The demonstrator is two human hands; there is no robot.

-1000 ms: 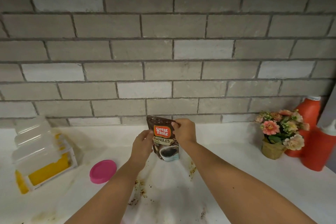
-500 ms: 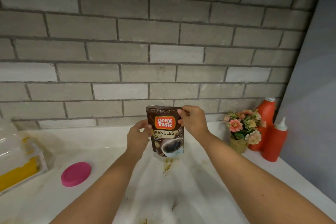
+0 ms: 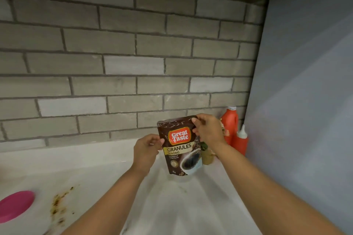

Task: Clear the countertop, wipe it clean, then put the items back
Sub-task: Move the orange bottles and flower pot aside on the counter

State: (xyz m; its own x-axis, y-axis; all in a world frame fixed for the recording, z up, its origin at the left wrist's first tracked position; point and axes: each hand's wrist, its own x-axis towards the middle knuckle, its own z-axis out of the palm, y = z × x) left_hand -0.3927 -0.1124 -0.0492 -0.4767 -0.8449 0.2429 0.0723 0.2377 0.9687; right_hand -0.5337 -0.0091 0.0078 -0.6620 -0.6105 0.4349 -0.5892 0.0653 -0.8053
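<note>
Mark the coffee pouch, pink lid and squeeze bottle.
coffee pouch (image 3: 178, 137), head view, orange logo.
pink lid (image 3: 15, 205), head view, top face.
squeeze bottle (image 3: 241, 144), head view, red body.

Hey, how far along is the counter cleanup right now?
Early. Nothing looks finished. In hand: the left hand and right hand hold the coffee pouch upright near the back of the countertop. Left: the pink lid and two red bottles are still on it, brown spill stains remain unwiped, and nothing has been put back.
</note>
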